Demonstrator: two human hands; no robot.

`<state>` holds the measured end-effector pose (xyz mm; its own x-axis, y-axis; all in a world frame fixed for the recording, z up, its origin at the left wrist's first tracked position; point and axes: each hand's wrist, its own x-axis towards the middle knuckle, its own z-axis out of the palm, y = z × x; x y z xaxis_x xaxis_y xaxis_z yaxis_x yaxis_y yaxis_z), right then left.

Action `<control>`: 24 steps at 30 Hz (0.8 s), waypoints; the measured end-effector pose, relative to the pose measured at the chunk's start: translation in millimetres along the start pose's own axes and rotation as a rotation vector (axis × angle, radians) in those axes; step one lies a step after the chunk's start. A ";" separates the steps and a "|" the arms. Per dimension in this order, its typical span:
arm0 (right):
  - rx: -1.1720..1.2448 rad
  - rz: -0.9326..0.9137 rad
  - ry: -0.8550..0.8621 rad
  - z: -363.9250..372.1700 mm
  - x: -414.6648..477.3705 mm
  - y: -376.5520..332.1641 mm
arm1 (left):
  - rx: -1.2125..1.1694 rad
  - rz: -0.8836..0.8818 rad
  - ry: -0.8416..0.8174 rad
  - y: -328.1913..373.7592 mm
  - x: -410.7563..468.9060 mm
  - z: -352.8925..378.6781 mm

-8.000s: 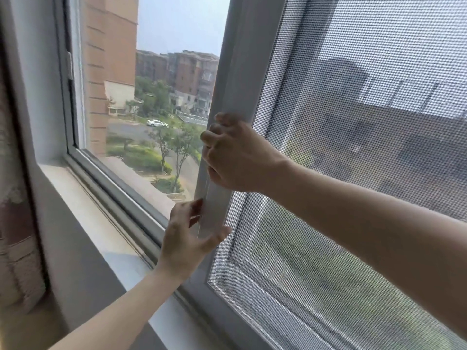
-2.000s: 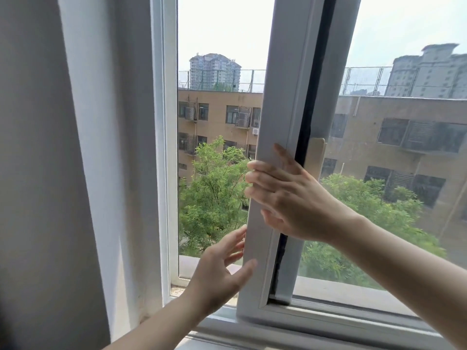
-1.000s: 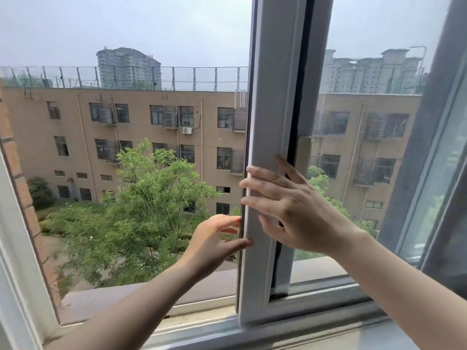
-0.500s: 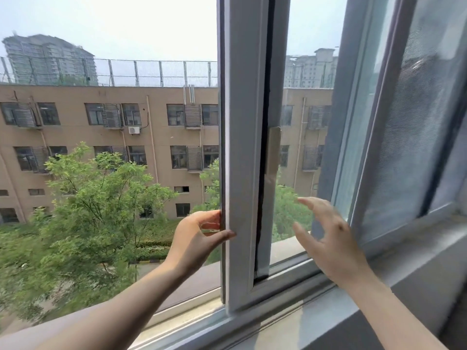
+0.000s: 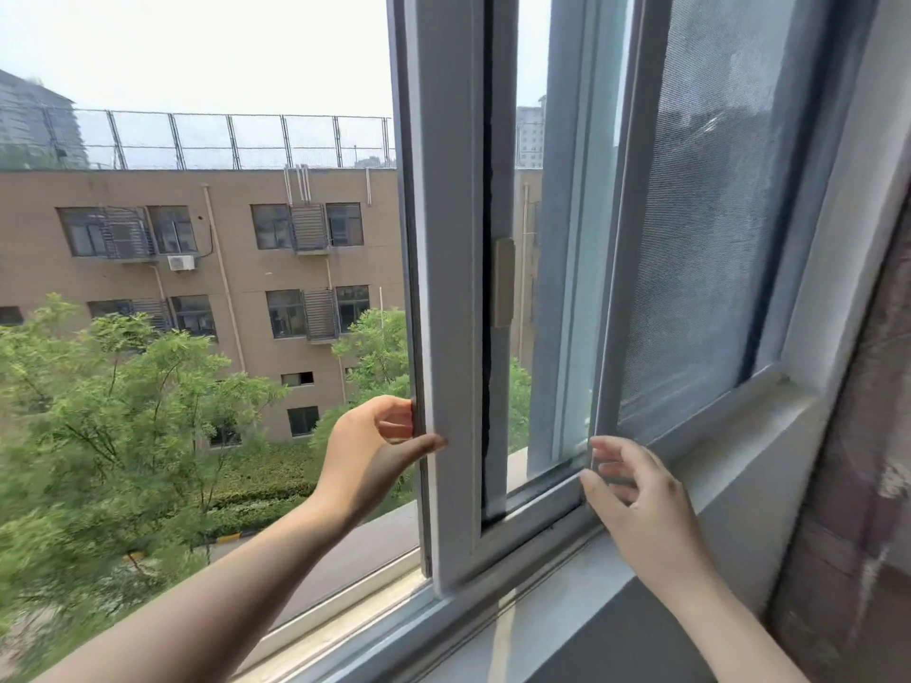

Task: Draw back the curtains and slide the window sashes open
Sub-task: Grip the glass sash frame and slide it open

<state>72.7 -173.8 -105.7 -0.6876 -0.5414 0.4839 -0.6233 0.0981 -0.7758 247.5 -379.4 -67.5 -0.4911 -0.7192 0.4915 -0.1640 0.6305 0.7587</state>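
A white sliding window sash [image 5: 451, 268] stands upright in the middle of the view, with open air to its left. My left hand [image 5: 367, 453] grips the sash's left edge, fingers curled round the outer side and thumb on the inner face. My right hand [image 5: 636, 500] has its fingertips on the lower left corner of a grey insect screen sash [image 5: 705, 248] further right, fingers spread. A patterned curtain [image 5: 858, 485] hangs drawn back at the far right edge.
The window sill and bottom track [image 5: 493, 628] run diagonally under both hands. A beige latch plate [image 5: 504, 283] sits on the sash behind the white one. Outside are a tan building [image 5: 197, 268] and green trees [image 5: 113, 416].
The white sash has slid further right, widening the opening on the left. My right hand left that sash and moved right and down onto the screen frame. The view has turned to the right.
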 end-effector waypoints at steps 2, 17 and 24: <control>0.006 0.019 0.017 -6.6 4.4 10.8 | -0.012 0.003 -0.028 3.1 8.3 15.2; -0.022 0.064 -0.018 -29.0 33.0 66.4 | 0.109 0.077 0.008 22.9 51.0 101.5; -0.032 0.092 -0.004 -36.9 45.2 91.2 | 0.120 0.077 0.007 32.3 70.2 140.4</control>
<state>-29.0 -158.5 -139.7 -0.7409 -0.5322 0.4096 -0.5693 0.1742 -0.8035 87.6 -368.5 -68.5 -0.5001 -0.6693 0.5496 -0.2277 0.7139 0.6622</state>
